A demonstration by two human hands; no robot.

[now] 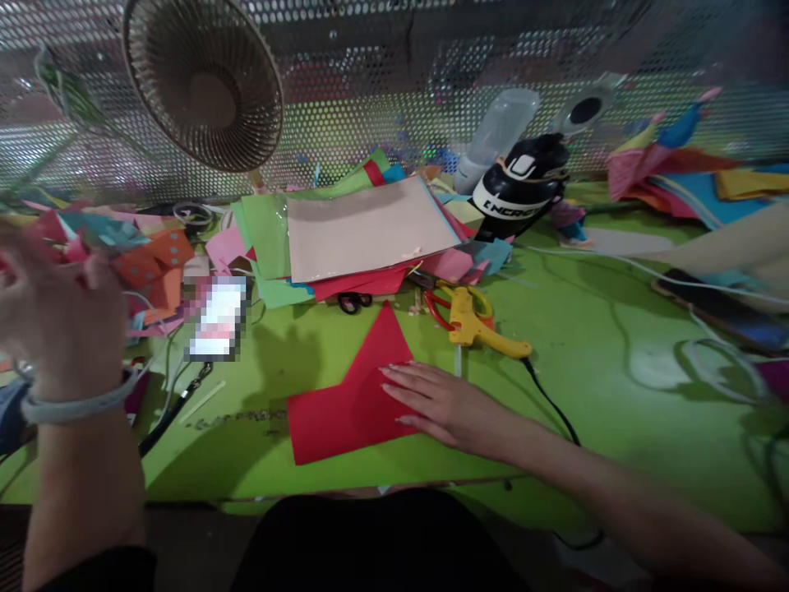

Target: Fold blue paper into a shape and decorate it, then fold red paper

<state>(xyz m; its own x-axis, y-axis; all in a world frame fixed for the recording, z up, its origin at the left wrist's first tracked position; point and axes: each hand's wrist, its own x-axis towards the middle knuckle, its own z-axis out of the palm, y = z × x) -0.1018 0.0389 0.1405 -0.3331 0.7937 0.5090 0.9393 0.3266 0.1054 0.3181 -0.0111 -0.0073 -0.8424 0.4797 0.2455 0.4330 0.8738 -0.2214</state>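
Note:
A folded piece of red paper (345,419) lies on the green table in front of me, one pointed part reaching away from me. My right hand (440,403) rests flat on its right side, fingers stretched out and holding nothing. Up at the left edge, my left hand (65,312) is raised over a heap of coloured paper scraps (157,267). Its fingers are blurred, and pinkish red shows between them; whether they grip any of it is unclear. Just right of the red paper's tip is a yellow glue gun (477,325), its cord running toward me.
Behind the red paper, a sheet stack (370,234) sits beside black-handled scissors (354,302). A lit phone (219,319) lies left, a black bottle (521,189) stands back right, and a fan (206,86) is above. Another person's arm (733,238) rests at right.

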